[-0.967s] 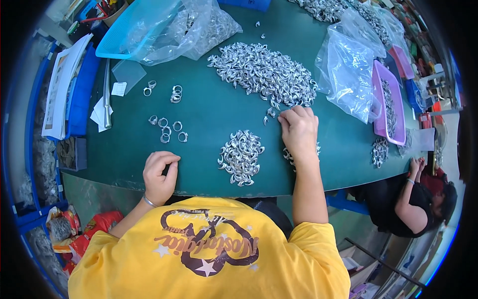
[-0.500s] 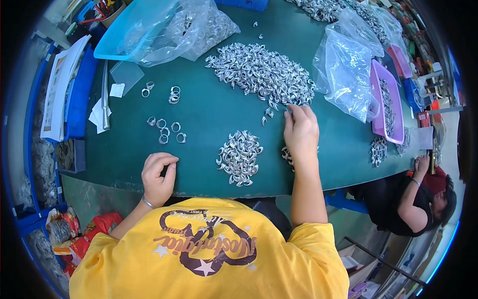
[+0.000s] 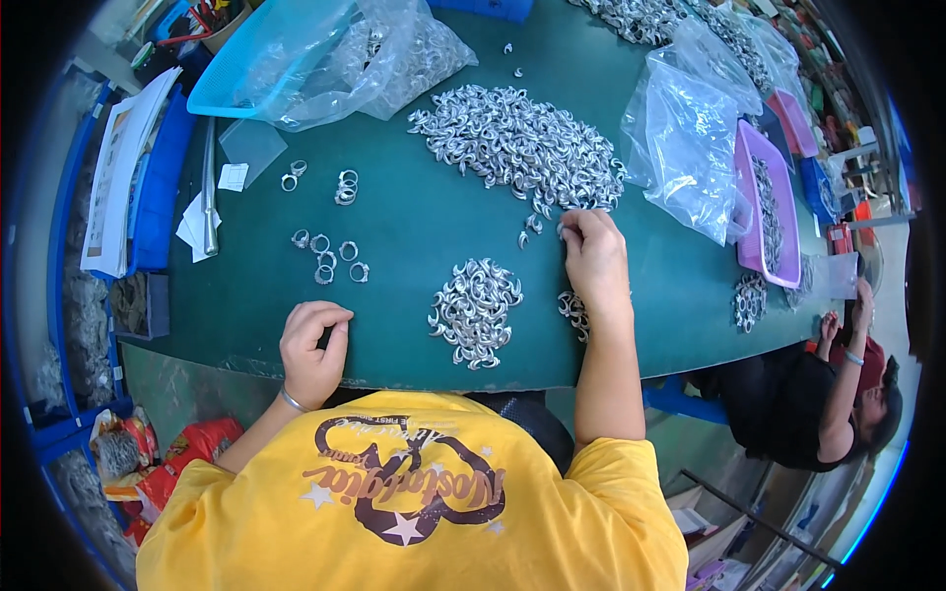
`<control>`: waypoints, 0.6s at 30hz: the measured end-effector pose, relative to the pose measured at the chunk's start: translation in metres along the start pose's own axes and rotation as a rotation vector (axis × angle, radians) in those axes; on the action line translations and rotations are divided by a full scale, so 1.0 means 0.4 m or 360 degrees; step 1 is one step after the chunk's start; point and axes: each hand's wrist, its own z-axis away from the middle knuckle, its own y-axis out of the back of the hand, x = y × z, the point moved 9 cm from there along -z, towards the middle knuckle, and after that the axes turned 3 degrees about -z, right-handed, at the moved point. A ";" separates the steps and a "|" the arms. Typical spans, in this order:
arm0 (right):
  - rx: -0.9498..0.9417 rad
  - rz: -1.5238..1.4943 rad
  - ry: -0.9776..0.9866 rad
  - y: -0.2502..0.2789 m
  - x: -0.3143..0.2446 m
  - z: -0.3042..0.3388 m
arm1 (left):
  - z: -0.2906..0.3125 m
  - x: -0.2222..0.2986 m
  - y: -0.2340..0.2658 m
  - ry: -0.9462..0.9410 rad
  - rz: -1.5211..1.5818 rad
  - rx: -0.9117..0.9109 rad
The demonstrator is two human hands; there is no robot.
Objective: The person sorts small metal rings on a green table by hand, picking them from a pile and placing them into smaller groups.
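Since the previous frame the right hand [image 3: 596,264] has drawn back slightly from the edge of the large heap of silver crescent pieces [image 3: 532,148], and a co-worker's forearm [image 3: 849,369] at the far right has lifted. The right fingers [image 3: 583,219] are pinched nearly together, a bright fleck at their tips; whether they grip a piece cannot be told. Loose crescents [image 3: 533,223] lie just beside them, and a small cluster [image 3: 572,307] sits partly hidden by the wrist. The left hand [image 3: 313,347] rests at the bench [image 3: 414,222] edge, loosely curled; whether it holds anything is unclear. Between the hands is a smaller pile [image 3: 476,313]; silver rings [image 3: 323,277] lie beyond the left hand. Farther out are a clear bag [image 3: 680,148] and a purple basket [image 3: 751,236].
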 end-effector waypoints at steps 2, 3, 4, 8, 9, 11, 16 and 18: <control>-0.0089 -0.0035 -0.0023 0.002 -0.001 0.000 | 0.000 0.001 0.003 0.0003 0.0000 0.0004; -0.0121 -0.0036 -0.0039 0.003 0.001 0.002 | 0.000 0.002 0.003 0.0001 -0.0002 0.0002; -0.0153 -0.0037 -0.0056 0.003 0.002 0.004 | -0.001 0.003 0.002 -0.0001 -0.0003 0.0001; -0.0066 -0.0159 0.0219 0.027 -0.037 0.010 | 0.000 0.000 0.001 -0.0003 -0.0001 -0.0003; -0.0097 -0.0115 0.0361 0.020 -0.048 0.017 | -0.001 0.001 0.001 -0.0002 0.0000 -0.0006; -0.0183 -0.0055 0.0552 0.014 -0.063 0.029 | -0.001 0.001 0.003 -0.0003 0.0004 -0.0006; -0.0070 0.0077 0.0352 0.057 -0.022 0.030 | -0.001 0.002 0.003 -0.0003 0.0004 -0.0005; -0.0020 0.0094 0.0255 0.044 -0.027 0.024 | -0.002 0.002 0.000 -0.0006 -0.0003 -0.0005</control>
